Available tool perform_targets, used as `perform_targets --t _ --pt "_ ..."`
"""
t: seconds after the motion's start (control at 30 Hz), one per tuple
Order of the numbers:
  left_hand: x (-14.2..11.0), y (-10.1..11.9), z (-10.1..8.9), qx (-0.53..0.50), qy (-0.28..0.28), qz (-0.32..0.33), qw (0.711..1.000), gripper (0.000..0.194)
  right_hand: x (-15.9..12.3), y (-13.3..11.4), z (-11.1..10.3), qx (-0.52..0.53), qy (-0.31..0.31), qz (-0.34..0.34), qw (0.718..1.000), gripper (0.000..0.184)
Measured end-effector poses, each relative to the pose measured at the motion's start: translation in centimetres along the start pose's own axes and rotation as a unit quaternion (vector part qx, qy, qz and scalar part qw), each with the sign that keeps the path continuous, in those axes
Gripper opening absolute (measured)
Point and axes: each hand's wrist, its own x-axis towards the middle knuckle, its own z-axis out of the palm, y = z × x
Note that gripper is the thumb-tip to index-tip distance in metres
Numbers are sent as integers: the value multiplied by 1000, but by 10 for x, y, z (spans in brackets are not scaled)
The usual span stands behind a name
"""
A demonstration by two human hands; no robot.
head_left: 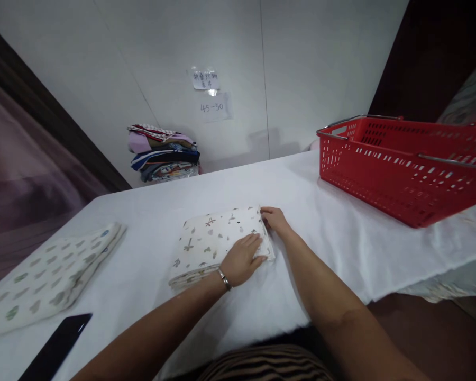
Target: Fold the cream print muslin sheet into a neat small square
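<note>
A folded white cloth with small printed figures lies on the white table in front of me. My left hand, with a bracelet at the wrist, rests flat on the cloth's near right part, fingers stretched out. My right hand touches the cloth's far right corner, its fingers curled against the edge; I cannot make out whether they pinch it.
A second folded printed cloth lies at the left. A dark flat phone sits near the front left edge. A red plastic basket stands at the right. A stack of folded fabrics sits by the wall.
</note>
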Motion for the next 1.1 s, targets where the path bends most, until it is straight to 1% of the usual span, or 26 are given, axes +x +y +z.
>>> perform_targets --t 0.07,0.13,0.23,0.33,0.47,0.6,0.8,0.97,1.1 --pt "-3 3 3 -5 49 0 999 40 -2 -2 -1 -5 4 -4 1000 35" --pt "-4 6 6 -8 84 -8 996 33 -4 -3 -1 -13 8 -11 1000 34" --pt "-3 11 7 -6 109 -28 994 28 -7 -4 -3 -31 9 -22 999 33" --pt "-2 15 7 2 111 -39 993 23 -9 -1 -3 -55 2 -37 998 33" --pt "-1 16 6 10 99 -36 994 15 -7 4 -5 -88 -7 -59 994 31" --pt "1 15 6 12 90 -32 995 15 -4 8 -5 -109 -7 -71 991 31" --pt "2 19 8 80 94 2 992 23 -2 10 -5 -126 -7 -81 989 34" --pt "-3 24 13 118 107 40 986 23 -1 12 -4 -126 -4 -93 988 30" --pt "-6 25 17 119 121 57 984 20 -2 12 -4 -119 7 -93 988 27"
